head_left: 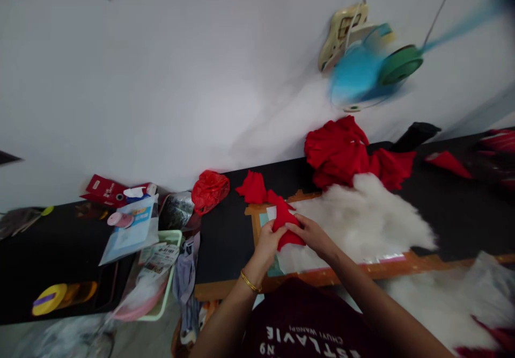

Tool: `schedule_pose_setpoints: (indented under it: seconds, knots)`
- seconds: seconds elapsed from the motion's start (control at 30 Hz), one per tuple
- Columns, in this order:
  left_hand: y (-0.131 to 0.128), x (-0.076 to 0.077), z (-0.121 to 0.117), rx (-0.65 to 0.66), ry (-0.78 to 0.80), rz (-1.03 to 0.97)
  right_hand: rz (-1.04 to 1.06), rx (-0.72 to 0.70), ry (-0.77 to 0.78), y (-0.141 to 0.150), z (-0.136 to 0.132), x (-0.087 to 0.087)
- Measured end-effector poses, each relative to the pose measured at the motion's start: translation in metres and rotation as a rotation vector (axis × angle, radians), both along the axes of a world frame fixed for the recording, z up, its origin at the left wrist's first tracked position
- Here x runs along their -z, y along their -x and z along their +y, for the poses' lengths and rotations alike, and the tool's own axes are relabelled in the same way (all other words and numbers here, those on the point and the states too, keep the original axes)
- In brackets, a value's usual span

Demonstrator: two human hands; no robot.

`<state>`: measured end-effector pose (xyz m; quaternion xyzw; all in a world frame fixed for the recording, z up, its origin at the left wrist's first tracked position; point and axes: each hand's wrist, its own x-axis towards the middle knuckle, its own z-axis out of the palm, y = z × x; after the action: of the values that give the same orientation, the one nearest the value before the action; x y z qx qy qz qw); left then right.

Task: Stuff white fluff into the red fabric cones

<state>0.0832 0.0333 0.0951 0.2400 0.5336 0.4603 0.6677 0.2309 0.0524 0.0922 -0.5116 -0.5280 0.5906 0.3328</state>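
Note:
Both my hands hold a small red fabric piece [285,219] above the front of the black table. My left hand [267,240], with a gold bangle on its wrist, grips the left side. My right hand [311,233] grips the right side, fingers closed on the cloth. Whether anything is inside the fabric I cannot tell. Just right of my hands, a heap of white fluffy stuffing [366,216] lies on a pale sheet [298,258]. Another red fabric piece [252,186] lies a little beyond my hands.
A large red cloth pile [338,151] sits by the wall, with a dark cylinder [416,135] to its right. A fan with blurred blue blades [356,73] hangs above. Leftward are a red plastic bag [210,190], a green-rimmed basket [171,280] and a yellow-lidded jar [54,299].

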Motion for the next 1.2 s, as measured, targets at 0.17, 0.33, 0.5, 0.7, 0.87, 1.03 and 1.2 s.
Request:
schedule_pose_setpoints:
  seconds: [0.17, 0.33, 0.5, 0.7, 0.87, 1.03, 1.2]
  knots:
    - [-0.003, -0.008, -0.006, -0.091, -0.023, -0.054, 0.107, 0.062, 0.067, 0.008, -0.002, 0.002]
    - [0.005, -0.005, -0.012, -0.178, -0.079, 0.024, -0.031, 0.064, -0.073, 0.007, 0.001, 0.007]
    - [0.006, -0.005, -0.013, -0.125, -0.033, -0.022, -0.06, 0.087, -0.088, 0.006, 0.007, 0.011]
    - [0.001, -0.014, 0.002, -0.183, -0.037, -0.246, -0.163, -0.007, -0.315, 0.011, 0.013, -0.006]
    - [0.011, -0.011, 0.02, -0.328, 0.007, -0.395, -0.246, 0.238, -0.595, -0.004, -0.005, -0.031]
    - [0.008, -0.01, 0.023, -0.339, 0.027, -0.532, -0.332, -0.009, -0.873, -0.007, -0.029, -0.023]
    - [-0.007, -0.018, 0.022, -0.324, 0.037, -0.542, -0.51, -0.167, -1.033, 0.009, -0.026, -0.004]
